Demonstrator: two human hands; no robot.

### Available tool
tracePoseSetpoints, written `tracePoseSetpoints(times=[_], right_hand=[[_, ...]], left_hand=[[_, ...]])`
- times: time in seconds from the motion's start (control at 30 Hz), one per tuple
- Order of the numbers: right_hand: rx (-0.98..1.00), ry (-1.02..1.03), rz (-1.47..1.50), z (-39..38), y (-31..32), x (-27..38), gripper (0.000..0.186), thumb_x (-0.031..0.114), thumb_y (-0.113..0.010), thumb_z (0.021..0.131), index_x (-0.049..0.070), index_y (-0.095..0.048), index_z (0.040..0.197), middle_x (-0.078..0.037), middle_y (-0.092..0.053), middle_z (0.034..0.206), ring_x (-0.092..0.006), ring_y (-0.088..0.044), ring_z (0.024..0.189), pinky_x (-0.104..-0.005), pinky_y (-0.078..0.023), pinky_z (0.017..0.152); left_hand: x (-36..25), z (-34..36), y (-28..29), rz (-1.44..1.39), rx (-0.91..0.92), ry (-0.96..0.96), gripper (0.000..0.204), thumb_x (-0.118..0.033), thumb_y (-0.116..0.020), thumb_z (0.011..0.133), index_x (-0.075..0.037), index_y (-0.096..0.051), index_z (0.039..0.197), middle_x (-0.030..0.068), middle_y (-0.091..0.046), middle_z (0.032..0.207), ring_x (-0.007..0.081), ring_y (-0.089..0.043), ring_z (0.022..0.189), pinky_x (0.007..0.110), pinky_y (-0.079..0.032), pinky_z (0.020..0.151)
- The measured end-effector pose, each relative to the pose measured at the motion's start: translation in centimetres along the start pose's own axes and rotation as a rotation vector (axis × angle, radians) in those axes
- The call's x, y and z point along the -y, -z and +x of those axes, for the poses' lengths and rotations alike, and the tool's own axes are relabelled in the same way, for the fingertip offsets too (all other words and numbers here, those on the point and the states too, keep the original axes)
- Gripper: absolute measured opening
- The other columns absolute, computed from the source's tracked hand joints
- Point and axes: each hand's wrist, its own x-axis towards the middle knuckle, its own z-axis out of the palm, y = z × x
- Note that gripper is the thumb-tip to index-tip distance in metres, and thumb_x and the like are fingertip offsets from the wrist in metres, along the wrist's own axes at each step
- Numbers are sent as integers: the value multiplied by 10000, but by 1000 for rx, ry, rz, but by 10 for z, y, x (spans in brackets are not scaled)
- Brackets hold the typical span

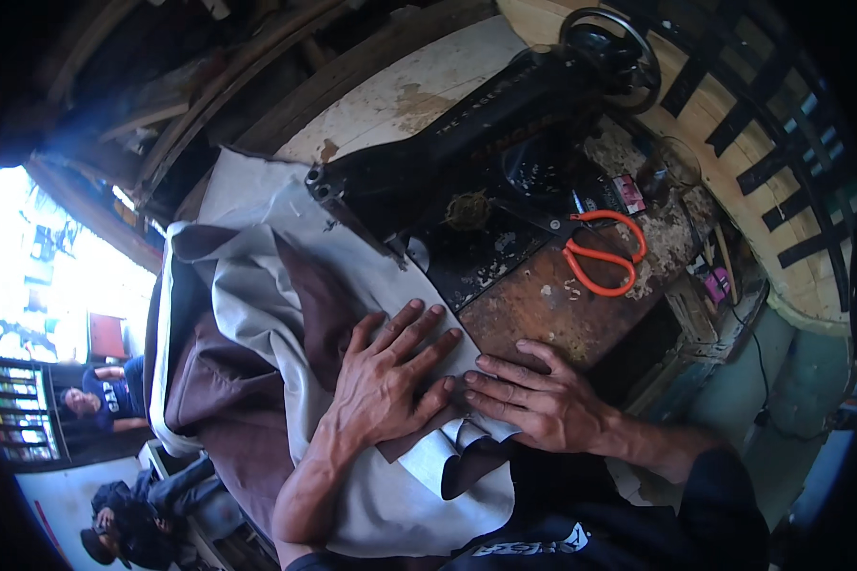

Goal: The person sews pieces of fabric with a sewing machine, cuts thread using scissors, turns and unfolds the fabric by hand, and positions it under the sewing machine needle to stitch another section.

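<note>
A large piece of fabric point(257, 319), pale grey on one face and dark brown on the other, lies in folds over the left of the table. Its far edge runs under the head of a black sewing machine point(448, 133). My left hand point(386, 381) rests flat on the cloth in front of the needle area, fingers spread. Beside it, my right hand point(548, 395) lies with fingers stretched out, the tips touching the fabric's right edge. Orange-handled scissors point(607, 252) lie on the machine bed, their dark blades pointing toward the machine.
A worn wooden tabletop point(528, 309) extends right of the cloth. A small pink box point(628, 193) and a clear glass point(676, 162) stand near the handwheel point(643, 57). An open drawer point(724, 305) holds a pink item. Two people point(114, 395) are at the far left.
</note>
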Motion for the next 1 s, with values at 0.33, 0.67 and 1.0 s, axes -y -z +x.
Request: tracePoseSetpoints(times=[0.33,0.67,1.0], right_hand=[[36,-20,18,15,1,-4,585,281,-771,824,145,-642,1378,-43,-573,1493,-220,-465,1439,-519,-344,1138],[34,-40,7,29,3,-7,604,259,-785,808,131,-639,1380,-49,-557,1510,-226,-449,1451,-493,-337,1144],[29,-51,-14,50,0,-9,644,247,-791,788,118,-625,1397,-41,-573,1493,-231,-476,1420,-485,-334,1143]], left_hand=[[17,6,2,7,-12,-17,509,-381,-623,900,-183,-650,1368,109,-567,1478,287,-475,1427,540,-325,1140],[33,15,3,14,-62,-45,500,-350,-649,868,-177,-672,1337,116,-573,1456,299,-491,1404,533,-337,1122],[54,18,9,-32,-120,-46,469,-344,-646,869,-185,-702,1307,216,-572,1311,334,-541,1290,529,-346,1100]])
